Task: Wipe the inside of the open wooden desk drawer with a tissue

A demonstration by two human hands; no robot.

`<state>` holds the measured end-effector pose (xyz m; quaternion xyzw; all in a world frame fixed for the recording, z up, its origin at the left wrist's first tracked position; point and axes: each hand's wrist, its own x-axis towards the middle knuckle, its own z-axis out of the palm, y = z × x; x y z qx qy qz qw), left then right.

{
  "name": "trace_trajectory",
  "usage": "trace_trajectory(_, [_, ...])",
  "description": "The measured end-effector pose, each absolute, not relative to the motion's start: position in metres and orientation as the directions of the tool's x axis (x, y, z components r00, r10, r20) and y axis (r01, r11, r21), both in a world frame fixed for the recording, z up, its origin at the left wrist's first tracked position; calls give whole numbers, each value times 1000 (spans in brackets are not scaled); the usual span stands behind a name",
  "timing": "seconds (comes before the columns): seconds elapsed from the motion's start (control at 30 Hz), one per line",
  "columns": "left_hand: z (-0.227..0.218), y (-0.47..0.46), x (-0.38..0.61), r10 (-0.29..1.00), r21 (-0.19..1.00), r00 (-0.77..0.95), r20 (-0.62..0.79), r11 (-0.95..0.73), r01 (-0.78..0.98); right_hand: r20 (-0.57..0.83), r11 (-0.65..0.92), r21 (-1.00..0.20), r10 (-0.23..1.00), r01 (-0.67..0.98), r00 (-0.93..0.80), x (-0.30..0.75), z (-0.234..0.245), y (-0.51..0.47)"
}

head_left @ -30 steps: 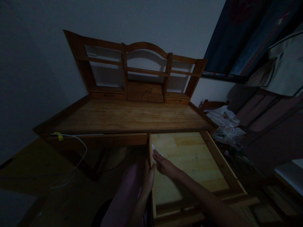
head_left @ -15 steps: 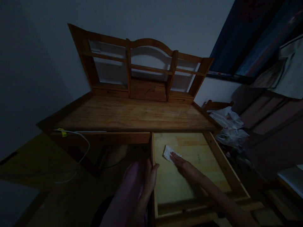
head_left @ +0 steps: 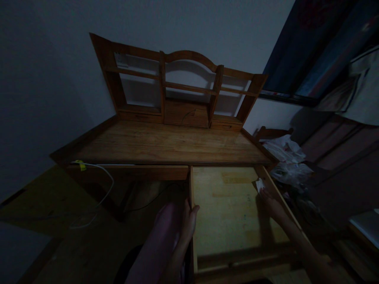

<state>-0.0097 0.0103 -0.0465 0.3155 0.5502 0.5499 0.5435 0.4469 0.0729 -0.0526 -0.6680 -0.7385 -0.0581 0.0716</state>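
Note:
A wooden drawer (head_left: 227, 221) is pulled out from the right half of the desk, its pale bottom exposed. My left hand (head_left: 189, 223) grips the drawer's left side wall, thumb over the top edge and fingers on the outer face. Against the inner right side of the drawer, toward the back, my right hand (head_left: 269, 203) holds a white cloth or folded tissue (head_left: 259, 184); which of the two I cannot tell. The fingers of that hand are partly dark and pressed to the white piece.
The wooden desk (head_left: 177, 144) carries a shelf hutch (head_left: 189, 86) against the wall. A white cable (head_left: 109, 189) with a yellow tag hangs at the left front. Plastic bags (head_left: 286, 148) lie on a chair right of the desk. My leg (head_left: 156, 240) is beneath the left side.
My right hand has moved the white piece rightward across the drawer bottom to the right side wall. My left hand keeps its grip on the drawer's left side.

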Motion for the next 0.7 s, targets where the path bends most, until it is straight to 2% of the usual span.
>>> trace_trajectory(0.13, [-44,10,-10,942,935,-191,-276,217,-280,171,20,146,984,989,-45,433,-64,46])
trace_trajectory(0.23, [-41,9,-10,939,935,-198,-282,222,-277,174,50,192,981,980,-85,406,-77,26])
trace_trajectory(0.4, [-33,8,-11,946,943,-196,-259,203,-263,201,108,141,970,984,-136,345,-91,16])
trace_trajectory(0.6, [-35,7,-10,947,943,-201,-253,195,-270,174,131,102,974,986,-147,266,-69,53])
trace_trajectory(0.7, [-40,8,-9,946,939,-199,-258,197,-281,154,217,45,963,975,-222,226,-59,67])
